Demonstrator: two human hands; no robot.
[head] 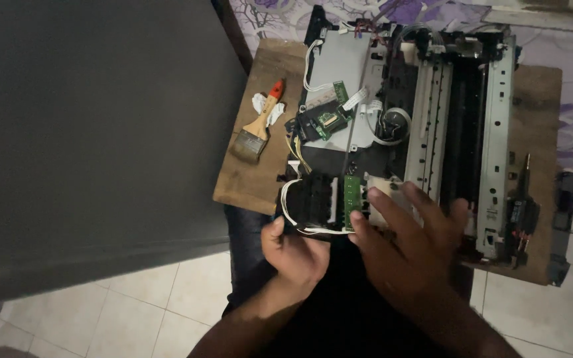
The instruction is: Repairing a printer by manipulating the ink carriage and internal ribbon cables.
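An opened printer chassis (pixel 432 113) with bare metal frame, rollers and circuit boards lies on a wooden board (pixel 260 179) across my lap. My left hand (pixel 294 250) grips the near edge of a black block part (pixel 313 199) wrapped by white wires. My right hand (pixel 409 242) lies with fingers spread over the near middle of the chassis, next to a small green circuit board (pixel 352 193). What sits under its palm is hidden.
A paintbrush (pixel 258 126) with a wooden handle and red tip lies on the board's left part beside white scraps. A screwdriver (pixel 524 192) rests at the right edge. A large grey panel (pixel 94 139) fills the left. White floor tiles (pixel 154 311) lie below.
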